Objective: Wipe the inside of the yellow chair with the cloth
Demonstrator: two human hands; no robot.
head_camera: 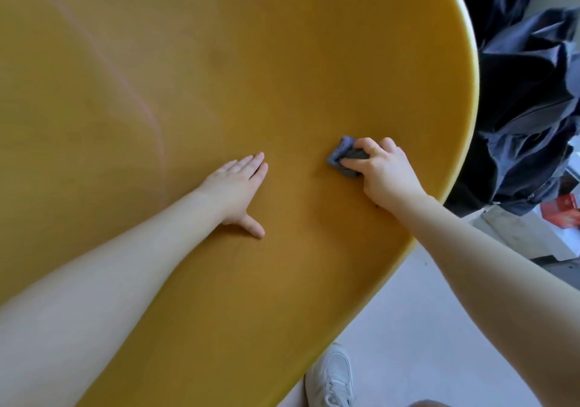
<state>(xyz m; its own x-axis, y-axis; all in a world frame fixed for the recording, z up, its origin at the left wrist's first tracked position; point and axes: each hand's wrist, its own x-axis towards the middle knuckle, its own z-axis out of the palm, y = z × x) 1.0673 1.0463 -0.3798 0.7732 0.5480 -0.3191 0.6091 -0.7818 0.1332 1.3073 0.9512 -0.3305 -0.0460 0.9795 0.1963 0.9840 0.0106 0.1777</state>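
Inside yellow chair (219,61) shell: left hand (233,187) flat, fingers straight, pressing surface; right hand (381,171) curled round crumpled grey cloth (342,155).

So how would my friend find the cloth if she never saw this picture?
Start with the big yellow chair that fills most of the picture and follow its curved edge on the right. Beside that edge, the right hand presses a small folded cloth onto the seat. It is the only grey-blue thing on the yellow.
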